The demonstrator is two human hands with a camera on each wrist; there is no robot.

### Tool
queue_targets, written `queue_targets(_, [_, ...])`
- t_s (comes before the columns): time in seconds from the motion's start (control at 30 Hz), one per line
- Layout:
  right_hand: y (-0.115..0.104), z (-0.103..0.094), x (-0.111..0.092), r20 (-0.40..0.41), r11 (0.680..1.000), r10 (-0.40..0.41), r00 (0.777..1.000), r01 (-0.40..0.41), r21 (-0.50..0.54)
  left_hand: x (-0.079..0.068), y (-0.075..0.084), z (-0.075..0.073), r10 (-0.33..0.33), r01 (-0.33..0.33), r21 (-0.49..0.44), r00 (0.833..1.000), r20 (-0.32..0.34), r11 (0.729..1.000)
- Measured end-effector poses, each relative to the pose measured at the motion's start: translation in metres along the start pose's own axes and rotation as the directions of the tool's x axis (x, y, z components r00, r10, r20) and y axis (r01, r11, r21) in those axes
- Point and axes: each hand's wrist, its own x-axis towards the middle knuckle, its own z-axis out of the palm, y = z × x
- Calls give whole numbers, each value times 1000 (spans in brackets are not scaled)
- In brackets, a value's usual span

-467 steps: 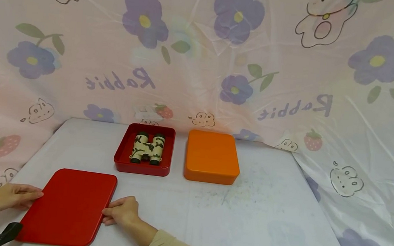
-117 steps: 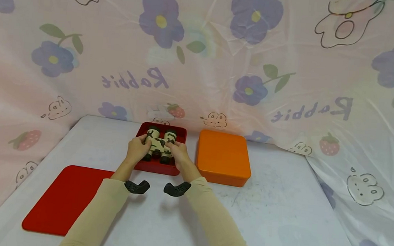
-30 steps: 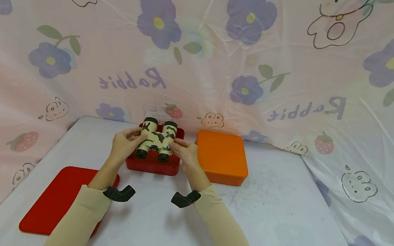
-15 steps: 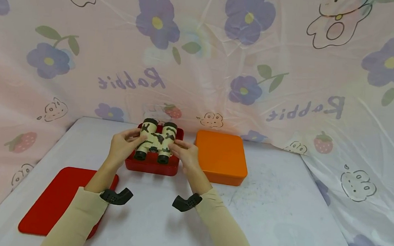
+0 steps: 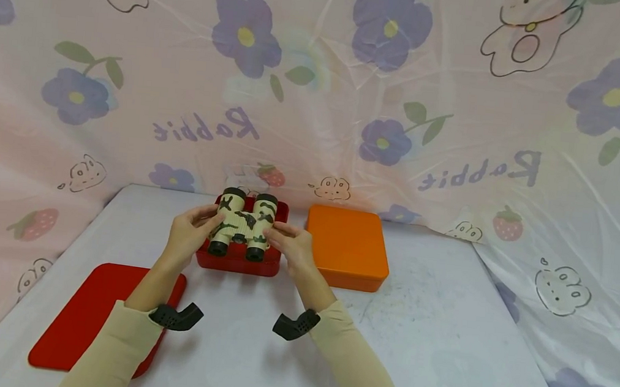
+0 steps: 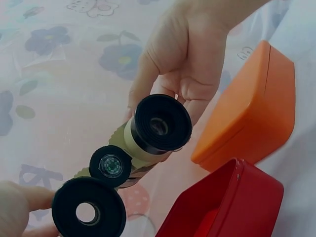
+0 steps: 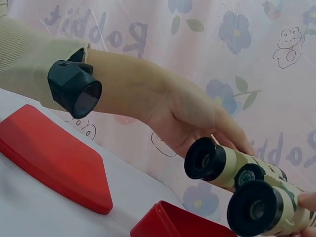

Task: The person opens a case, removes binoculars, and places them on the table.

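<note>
Camouflage-patterned binoculars (image 5: 245, 220) are held up over the open red box (image 5: 237, 265), with the black eyecups facing me. My left hand (image 5: 187, 235) grips the left barrel, thumb on top and fingers at its side. On the right barrel, my right hand (image 5: 295, 247) pinches in the same way. A small compass dial (image 6: 111, 165) sits between the eyecups in the left wrist view. Seen from the right wrist, the binoculars (image 7: 229, 160) are well above the red box (image 7: 163, 224). The underside of the binoculars is hidden in the head view.
The red lid (image 5: 83, 321) lies flat at the table's left front, partly under my left forearm. Close to the right of the red box stands an orange box (image 5: 347, 243) with its top on. A flower-print cloth (image 5: 318, 96) hangs behind the white table (image 5: 412, 350).
My hands have let go of the red lid, gripped the binoculars inside the box and lifted them out. Over the last second the binoculars have come slightly nearer to me.
</note>
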Motion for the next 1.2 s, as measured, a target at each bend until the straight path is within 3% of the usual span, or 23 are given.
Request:
queue_targets(0.6, [3,-6,-14,44,1000,-22,999,22,-20,-10,-10,-8,-74,77,-20,991,111,997])
queue_targets(0.87, [5,-8,-18,61,999,-5,998,8,-51,-17,-13,-11,-91,87,37,988,122,995])
queue_targets(1.2, [8,-8,-22,89,998,-4,996,10,-61,-22,-12,-15,-88,83,45,988,130,996])
